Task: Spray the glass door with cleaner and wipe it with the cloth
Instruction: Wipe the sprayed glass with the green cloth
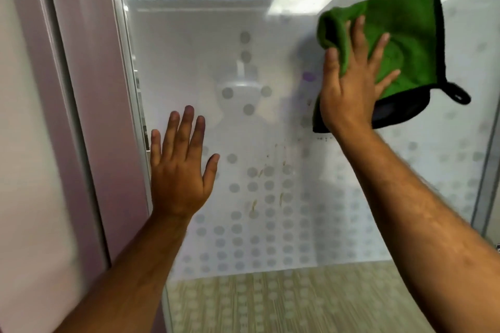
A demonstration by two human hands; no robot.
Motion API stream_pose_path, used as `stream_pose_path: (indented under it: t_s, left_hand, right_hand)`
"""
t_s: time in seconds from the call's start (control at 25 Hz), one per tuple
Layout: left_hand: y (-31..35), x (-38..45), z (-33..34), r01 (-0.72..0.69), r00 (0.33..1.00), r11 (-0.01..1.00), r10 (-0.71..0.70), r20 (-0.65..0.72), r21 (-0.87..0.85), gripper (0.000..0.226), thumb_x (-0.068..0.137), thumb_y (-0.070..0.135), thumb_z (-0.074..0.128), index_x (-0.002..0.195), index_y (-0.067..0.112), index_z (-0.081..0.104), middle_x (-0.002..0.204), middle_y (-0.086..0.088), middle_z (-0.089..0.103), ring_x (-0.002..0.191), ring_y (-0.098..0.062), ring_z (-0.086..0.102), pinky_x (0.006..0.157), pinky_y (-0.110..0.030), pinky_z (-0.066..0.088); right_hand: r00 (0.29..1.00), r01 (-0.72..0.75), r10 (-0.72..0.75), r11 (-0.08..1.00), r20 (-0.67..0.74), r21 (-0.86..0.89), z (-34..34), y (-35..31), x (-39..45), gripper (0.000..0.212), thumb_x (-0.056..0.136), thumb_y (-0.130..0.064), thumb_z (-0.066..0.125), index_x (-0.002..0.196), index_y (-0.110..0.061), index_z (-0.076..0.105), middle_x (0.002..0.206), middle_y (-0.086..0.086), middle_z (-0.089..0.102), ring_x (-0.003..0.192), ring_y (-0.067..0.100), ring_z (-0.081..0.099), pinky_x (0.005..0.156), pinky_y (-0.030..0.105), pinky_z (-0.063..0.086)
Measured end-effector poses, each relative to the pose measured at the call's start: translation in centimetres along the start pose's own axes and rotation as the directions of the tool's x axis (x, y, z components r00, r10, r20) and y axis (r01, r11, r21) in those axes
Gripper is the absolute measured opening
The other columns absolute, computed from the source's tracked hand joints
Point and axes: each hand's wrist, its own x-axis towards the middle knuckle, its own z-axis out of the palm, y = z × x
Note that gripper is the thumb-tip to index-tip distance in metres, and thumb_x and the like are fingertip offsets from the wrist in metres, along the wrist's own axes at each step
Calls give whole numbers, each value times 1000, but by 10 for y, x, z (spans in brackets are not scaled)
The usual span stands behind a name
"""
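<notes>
Hands on the glass door (270, 121): left hand (180, 170) open and flat, right hand (351, 81) spread, pressing the cloth (411, 43) high; brown streaks (281, 197) below may be missed, and the bare palm may smudge.

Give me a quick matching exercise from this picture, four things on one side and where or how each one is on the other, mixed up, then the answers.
1. left hand
2. right hand
3. green cloth
4. brownish smudges

A. on the glass door, low centre
B. empty, fingers spread
C. spread against the glass, upper right
D. flat on the cloth

Pairs: 1-B, 2-D, 3-C, 4-A
</notes>
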Motion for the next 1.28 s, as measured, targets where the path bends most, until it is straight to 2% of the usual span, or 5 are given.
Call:
stream_pose_path:
  t_s: [0.36, 0.6, 0.88, 1.04, 1.28]
  left_hand:
    - [-5, -6, -6, 6, 998, 986, -18, -65, -169, 50, 111, 23, 37, 160, 21, 46, 173, -5, 38, 165, -26, 26, 134, -54, 16]
    - [-2, -29, 1, 4, 999, 997, -8, -42, -83, 58, 111, 31, 37, 168, 23, 30, 179, 5, 19, 167, -26, 18, 135, -55, 13]
    - [15, -70, 0, 89, 992, 996, -90, 84, 9, 66, 111, 41, 33, 171, 17, 17, 181, 3, 2, 169, -29, 4, 135, -52, -4]
    - [16, -77, 3, 85, 992, 996, -87, 87, 21, 69, 111, 43, 36, 171, 17, 15, 181, 3, 0, 169, -28, 1, 135, -53, -2]
    - [9, -82, 15, 66, 997, 998, -67, 28, 19, 73, 107, 44, 38, 171, 19, 15, 181, 2, 4, 168, -28, 4, 135, -54, 0]
  right_hand:
    - [678, 667, -537, 737, 503, -112, 32, 8, -214, 82, 102, -65, 44, 171, -28, 20, 181, -7, 11, 167, 33, 14, 127, 70, 9]
    - [319, 523, -247, 851, 915, 48, -13, 73, -300, 81, 101, -38, 48, 164, -61, 2, 166, 5, 47, 141, 38, 54, 106, 49, 53]
    - [703, 623, -373, 734, 606, -270, -40, 87, -185, 80, 83, -40, 58, 161, -47, 39, 160, 6, 57, 123, 42, 68, 96, 60, 49]
    - [922, 366, -249, 810, 296, -459, -44, 85, -48, 75, 92, -57, 56, 162, -46, 31, 179, 15, 17, 160, 51, 22, 109, 90, 20]
    - [992, 121, -123, 895, 23, -429, -28, 80, -25, 72, 97, -73, 44, 159, -37, 42, 176, 15, 26, 161, 51, 20, 122, 70, 23]
